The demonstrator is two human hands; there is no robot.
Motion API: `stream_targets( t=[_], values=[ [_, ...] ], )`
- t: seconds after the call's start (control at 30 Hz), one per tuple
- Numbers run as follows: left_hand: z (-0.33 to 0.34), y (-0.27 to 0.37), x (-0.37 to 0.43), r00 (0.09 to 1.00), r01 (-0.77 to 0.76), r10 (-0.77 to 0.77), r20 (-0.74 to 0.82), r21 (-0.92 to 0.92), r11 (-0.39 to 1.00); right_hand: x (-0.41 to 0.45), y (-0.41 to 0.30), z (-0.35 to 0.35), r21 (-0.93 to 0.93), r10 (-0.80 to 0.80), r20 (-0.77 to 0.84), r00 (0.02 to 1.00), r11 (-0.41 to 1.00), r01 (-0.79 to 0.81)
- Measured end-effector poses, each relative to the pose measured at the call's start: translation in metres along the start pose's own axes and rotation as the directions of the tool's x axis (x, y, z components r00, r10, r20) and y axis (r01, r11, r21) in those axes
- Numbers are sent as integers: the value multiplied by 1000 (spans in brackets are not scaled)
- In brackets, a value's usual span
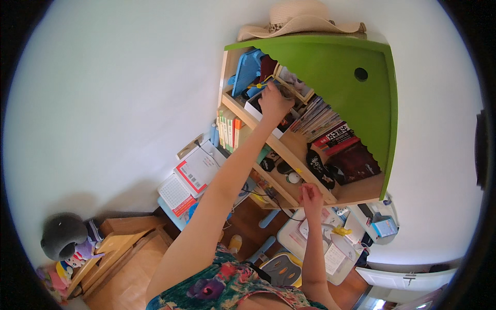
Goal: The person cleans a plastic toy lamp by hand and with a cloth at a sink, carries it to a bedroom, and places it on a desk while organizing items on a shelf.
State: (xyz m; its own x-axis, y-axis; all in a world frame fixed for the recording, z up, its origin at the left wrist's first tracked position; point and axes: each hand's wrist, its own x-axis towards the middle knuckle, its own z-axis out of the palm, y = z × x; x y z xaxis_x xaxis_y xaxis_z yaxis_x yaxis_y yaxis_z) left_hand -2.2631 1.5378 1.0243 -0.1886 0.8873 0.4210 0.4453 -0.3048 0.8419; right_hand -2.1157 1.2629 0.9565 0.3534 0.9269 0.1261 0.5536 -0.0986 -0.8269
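Observation:
My left hand (276,104) reaches into the upper compartment of a wooden bookshelf, over a white open box (254,110). A brownish, partly see-through object (286,91) lies right at its fingers; their grip on it is hidden. A yellow cord (260,85) and a blue plastic item (248,71) are just beyond that hand. Lower down, my right hand (311,197) is at the shelf's front edge board (277,145), with its fingers curled and nothing visible in them. Close to it are a small white round object (293,178) and a black pouch with white writing (318,164).
Thin books (316,118), thicker volumes (335,137) and a picture frame (306,93) line the compartment. A green panel (329,73) rises behind them, with a straw hat (298,19) on top. Below stand a cluttered desk (285,236) and a grey-yellow chair (281,267); a dark cable (286,215) hangs down.

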Motion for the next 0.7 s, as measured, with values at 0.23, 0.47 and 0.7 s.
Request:
stream_targets(
  t=[0.23,0.47,0.7],
  values=[
    [-44,-17,2,994,-85,62,-92,-267,960,113,-46,62,96,64,100,993,993,-73],
    [-95,-28,-9,956,-288,290,-45,-343,894,192,-48,94,47,372,376,849,907,-418],
    [-126,-60,-12,968,-239,250,-21,-380,894,190,-49,107,54,422,228,877,894,-444]
  ],
)
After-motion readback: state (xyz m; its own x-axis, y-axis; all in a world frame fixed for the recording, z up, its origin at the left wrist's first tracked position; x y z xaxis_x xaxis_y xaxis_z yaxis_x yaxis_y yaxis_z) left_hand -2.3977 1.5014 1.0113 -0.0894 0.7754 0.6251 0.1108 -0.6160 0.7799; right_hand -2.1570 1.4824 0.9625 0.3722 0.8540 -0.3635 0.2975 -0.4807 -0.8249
